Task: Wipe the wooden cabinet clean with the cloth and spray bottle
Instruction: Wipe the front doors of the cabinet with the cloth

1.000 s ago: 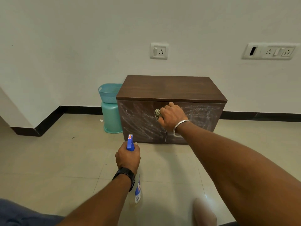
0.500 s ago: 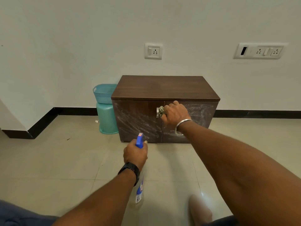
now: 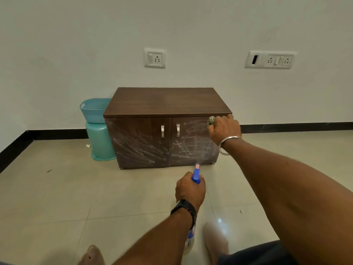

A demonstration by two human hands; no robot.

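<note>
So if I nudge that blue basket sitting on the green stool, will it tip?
Probably yes. The basket looks like thin plastic, so likely light. It sits on top of the stool and overhangs its top, so a push could slide or topple it. Whether anything inside weighs it down isn't visible.

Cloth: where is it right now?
The cloth is bunched in the right hand, pressed at the upper right corner of the cabinet front, just under its top.

White wall [image 3: 76, 44], beige tiled floor [image 3: 57, 188]
</note>
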